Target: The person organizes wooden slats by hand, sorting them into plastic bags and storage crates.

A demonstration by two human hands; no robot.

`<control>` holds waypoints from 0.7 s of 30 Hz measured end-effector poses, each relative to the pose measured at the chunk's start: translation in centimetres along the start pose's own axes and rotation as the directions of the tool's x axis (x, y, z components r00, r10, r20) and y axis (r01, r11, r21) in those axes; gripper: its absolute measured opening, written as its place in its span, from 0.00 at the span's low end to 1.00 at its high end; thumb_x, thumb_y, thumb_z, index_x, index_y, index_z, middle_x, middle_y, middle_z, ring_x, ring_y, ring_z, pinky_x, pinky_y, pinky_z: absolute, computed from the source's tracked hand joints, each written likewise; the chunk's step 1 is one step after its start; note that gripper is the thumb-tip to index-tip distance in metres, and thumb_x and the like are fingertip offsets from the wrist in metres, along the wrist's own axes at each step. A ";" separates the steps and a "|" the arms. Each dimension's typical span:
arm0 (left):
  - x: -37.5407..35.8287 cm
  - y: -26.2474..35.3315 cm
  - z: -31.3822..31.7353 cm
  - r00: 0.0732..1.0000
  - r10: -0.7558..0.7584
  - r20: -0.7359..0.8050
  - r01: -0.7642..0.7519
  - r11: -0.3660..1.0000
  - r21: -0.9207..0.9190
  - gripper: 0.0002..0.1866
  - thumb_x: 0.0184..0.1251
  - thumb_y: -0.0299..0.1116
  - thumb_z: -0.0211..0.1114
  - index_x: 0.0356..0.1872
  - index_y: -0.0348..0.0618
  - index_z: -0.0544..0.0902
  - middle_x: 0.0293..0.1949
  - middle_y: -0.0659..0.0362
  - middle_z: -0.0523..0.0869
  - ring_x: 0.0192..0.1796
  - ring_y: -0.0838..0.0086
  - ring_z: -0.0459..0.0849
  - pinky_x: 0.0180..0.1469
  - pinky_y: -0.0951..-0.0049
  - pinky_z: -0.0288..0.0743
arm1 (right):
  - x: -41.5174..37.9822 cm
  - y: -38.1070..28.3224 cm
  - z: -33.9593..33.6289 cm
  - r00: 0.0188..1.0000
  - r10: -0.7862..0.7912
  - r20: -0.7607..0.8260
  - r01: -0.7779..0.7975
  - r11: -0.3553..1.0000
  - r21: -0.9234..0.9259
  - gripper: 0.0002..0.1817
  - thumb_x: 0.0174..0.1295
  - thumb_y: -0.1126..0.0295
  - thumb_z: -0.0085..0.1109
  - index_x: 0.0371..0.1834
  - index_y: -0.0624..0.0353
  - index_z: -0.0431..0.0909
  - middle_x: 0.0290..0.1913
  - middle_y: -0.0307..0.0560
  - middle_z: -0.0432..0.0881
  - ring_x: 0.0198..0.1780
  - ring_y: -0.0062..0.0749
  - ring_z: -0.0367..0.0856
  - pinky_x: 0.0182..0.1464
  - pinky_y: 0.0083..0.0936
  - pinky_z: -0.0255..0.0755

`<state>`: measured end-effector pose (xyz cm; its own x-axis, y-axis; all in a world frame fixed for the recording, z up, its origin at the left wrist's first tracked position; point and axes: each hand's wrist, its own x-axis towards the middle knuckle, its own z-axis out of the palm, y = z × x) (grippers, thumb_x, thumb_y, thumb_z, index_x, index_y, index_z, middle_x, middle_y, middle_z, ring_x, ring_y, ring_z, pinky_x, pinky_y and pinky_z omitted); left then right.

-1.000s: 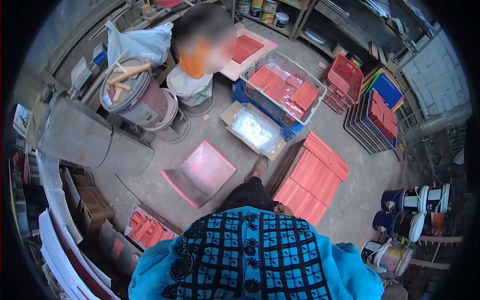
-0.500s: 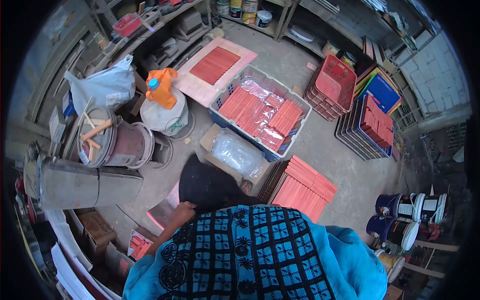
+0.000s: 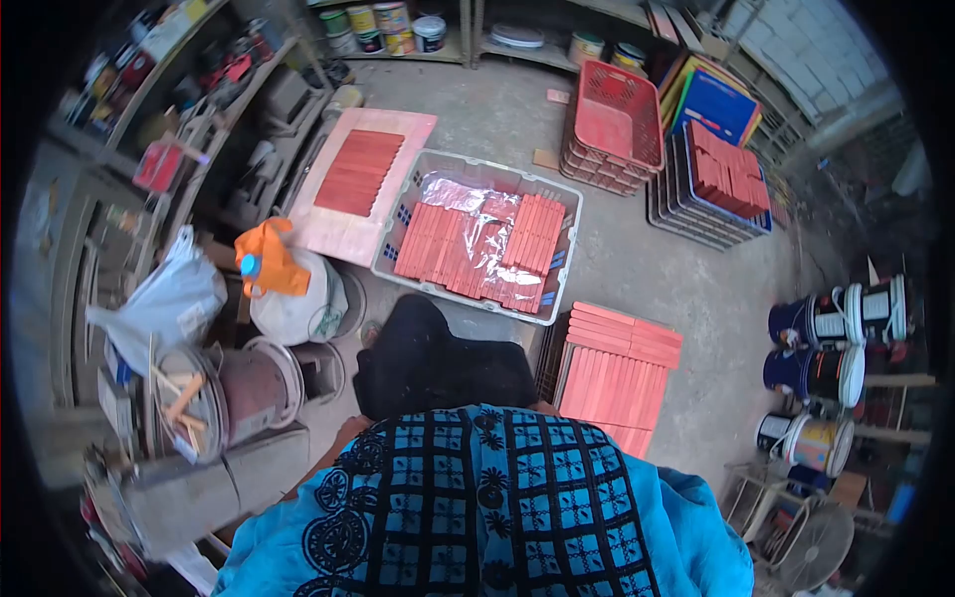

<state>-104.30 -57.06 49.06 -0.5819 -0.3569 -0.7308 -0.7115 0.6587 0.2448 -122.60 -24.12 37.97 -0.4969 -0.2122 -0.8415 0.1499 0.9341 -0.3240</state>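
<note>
The left hand (image 3: 352,430) rests by the soft black trousers (image 3: 438,358); only a sliver of the right hand (image 3: 544,408) shows, near a flat stack of ridged red slats (image 3: 612,388). I can't tell either's opening or hold. Ahead, glossy, crinkled plastic (image 3: 489,239) overlaps red bundles (image 3: 430,244) inside a rectangular crate (image 3: 570,239).

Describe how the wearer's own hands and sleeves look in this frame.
The left hand shows no glove, and its forearm is bare below a loose, plain bright-blue sleeve. The right sleeve is the same blue, loose and creased. Both belong to a top with a black grid and floral pattern on its front. The right hand is too hidden to describe.
</note>
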 end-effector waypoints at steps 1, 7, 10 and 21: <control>2.1 -1.1 -0.1 0.998 0.036 0.044 -0.037 0.999 0.030 0.14 0.53 0.43 0.57 0.34 0.48 0.83 0.35 0.47 0.82 0.42 0.52 0.80 0.44 0.57 0.73 | 0.1 -0.9 0.4 1.000 0.022 0.001 -0.022 1.000 0.018 0.20 0.52 0.53 0.57 0.41 0.54 0.81 0.43 0.59 0.79 0.48 0.48 0.77 0.54 0.37 0.69; 14.5 -8.3 -1.4 0.851 0.198 0.486 -0.318 0.931 0.178 0.15 0.55 0.43 0.53 0.34 0.46 0.82 0.36 0.46 0.82 0.41 0.52 0.80 0.44 0.56 0.73 | 1.6 -6.7 6.3 0.998 -0.033 -0.050 0.036 0.998 0.056 0.15 0.56 0.57 0.54 0.34 0.57 0.82 0.33 0.58 0.81 0.40 0.50 0.79 0.46 0.37 0.72; 17.9 -10.1 -1.6 0.649 0.205 0.732 -0.456 0.875 0.159 0.16 0.56 0.43 0.51 0.34 0.44 0.81 0.36 0.46 0.82 0.41 0.52 0.80 0.44 0.55 0.73 | 5.4 -10.0 11.4 0.977 -0.114 -0.183 0.099 0.991 -0.088 0.14 0.53 0.58 0.57 0.35 0.55 0.81 0.37 0.54 0.80 0.45 0.47 0.77 0.46 0.37 0.72; 39.4 -7.6 11.6 0.775 0.435 0.458 -0.460 0.886 -0.062 0.18 0.58 0.42 0.48 0.39 0.39 0.78 0.39 0.46 0.80 0.46 0.53 0.77 0.50 0.55 0.69 | 23.4 -6.5 27.3 0.800 -0.035 0.599 0.354 0.833 -0.425 0.27 0.58 0.50 0.46 0.58 0.52 0.66 0.56 0.56 0.69 0.60 0.55 0.63 0.58 0.57 0.54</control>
<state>-117.26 -68.44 11.01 -0.5804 0.3134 -0.7516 -0.3867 0.7062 0.5930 -111.89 -43.01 8.61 0.1089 -0.3744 -0.9209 -0.4139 0.8252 -0.3844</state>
